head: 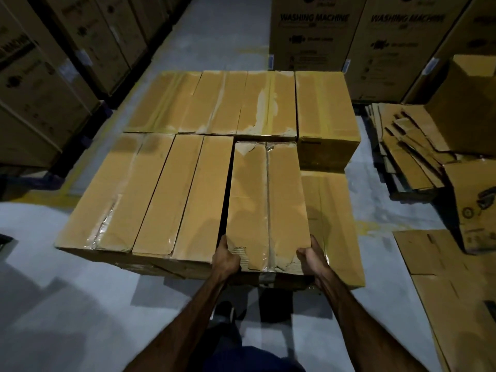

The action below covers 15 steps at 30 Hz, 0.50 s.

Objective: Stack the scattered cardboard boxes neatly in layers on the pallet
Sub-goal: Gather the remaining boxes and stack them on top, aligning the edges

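The left hand (225, 257) and right hand (312, 257) grip the near corners of a long cardboard box (268, 205), fingers curled underneath. The box lies on the stack's top layer (171, 183), a dark gap along its left edge and a lower box (332, 224) exposed on its right. Bare floor (53, 304) surrounds the stack. Tall cartons (314, 30) behind read "WASHING MACHINE". The pallet itself is hidden.

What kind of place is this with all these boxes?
Most likely a warehouse or storeroom. Tall cartons printed WASHING MACHINE stand in rows on a bare concrete floor, flattened cardboard is piled on the right, and two hands hold a taped box on a stack.
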Tool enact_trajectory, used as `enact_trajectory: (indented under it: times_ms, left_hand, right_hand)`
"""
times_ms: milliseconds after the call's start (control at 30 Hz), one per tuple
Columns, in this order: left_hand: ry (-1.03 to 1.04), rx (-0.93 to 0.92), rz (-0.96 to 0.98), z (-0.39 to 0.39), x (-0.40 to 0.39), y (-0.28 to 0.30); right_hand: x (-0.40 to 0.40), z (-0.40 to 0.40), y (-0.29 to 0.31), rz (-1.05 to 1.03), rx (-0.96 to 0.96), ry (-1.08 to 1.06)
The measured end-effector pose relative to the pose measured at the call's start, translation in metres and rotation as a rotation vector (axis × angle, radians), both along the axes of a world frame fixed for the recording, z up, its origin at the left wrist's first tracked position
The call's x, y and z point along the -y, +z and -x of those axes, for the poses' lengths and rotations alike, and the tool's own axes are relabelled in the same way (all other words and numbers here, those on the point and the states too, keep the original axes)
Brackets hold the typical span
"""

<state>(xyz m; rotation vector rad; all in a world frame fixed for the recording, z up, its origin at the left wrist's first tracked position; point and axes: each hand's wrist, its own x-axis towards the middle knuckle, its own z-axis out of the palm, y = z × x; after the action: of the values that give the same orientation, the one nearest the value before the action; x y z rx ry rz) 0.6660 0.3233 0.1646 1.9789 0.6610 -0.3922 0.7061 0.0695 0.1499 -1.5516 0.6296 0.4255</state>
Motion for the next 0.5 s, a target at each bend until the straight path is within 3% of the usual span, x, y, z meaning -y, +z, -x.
enact_trajectory:
  times_ms: [300,500]
  left_hand:
    - [-0.025,-0.013,-0.093,-0.023,-0.009,0.006]
    - [-0.005,-0.006,-0.127,-0.041,-0.018,-0.036]
  right_hand:
    - [-0.013,-0.008,-0.015,0.042,0.024,0.025]
    - [-0.015,-0.017,-0.016,0.067,0.053,0.007]
